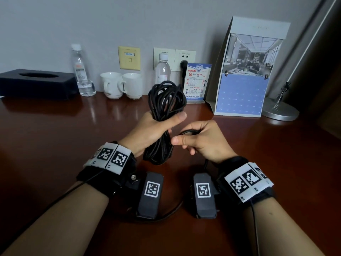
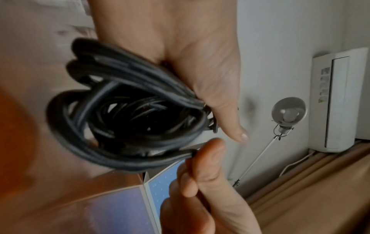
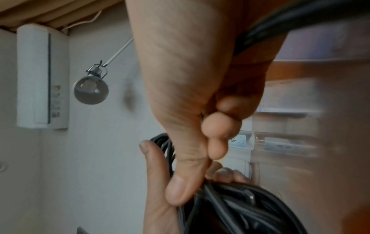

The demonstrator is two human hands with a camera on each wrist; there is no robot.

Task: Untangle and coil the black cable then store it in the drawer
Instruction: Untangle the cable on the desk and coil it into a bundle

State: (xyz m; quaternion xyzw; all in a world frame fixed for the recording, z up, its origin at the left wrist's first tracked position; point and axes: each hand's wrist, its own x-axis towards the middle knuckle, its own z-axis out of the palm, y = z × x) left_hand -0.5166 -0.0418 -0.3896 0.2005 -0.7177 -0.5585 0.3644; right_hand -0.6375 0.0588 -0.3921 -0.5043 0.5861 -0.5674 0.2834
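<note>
The black cable is gathered into a long bundle of loops held upright above the brown desk. My left hand grips the bundle round its middle, thumb across the front. Beside it my right hand is curled round a loose strand of the same cable that arcs over to the bundle. In the left wrist view the cable loops out from my left hand. In the right wrist view the strand passes through my right hand. No drawer is in view.
Along the wall stand a black tissue box, two water bottles, two white cups, a small sign, a desk calendar and a lamp base. A dark cord lies on the desk below my wrists.
</note>
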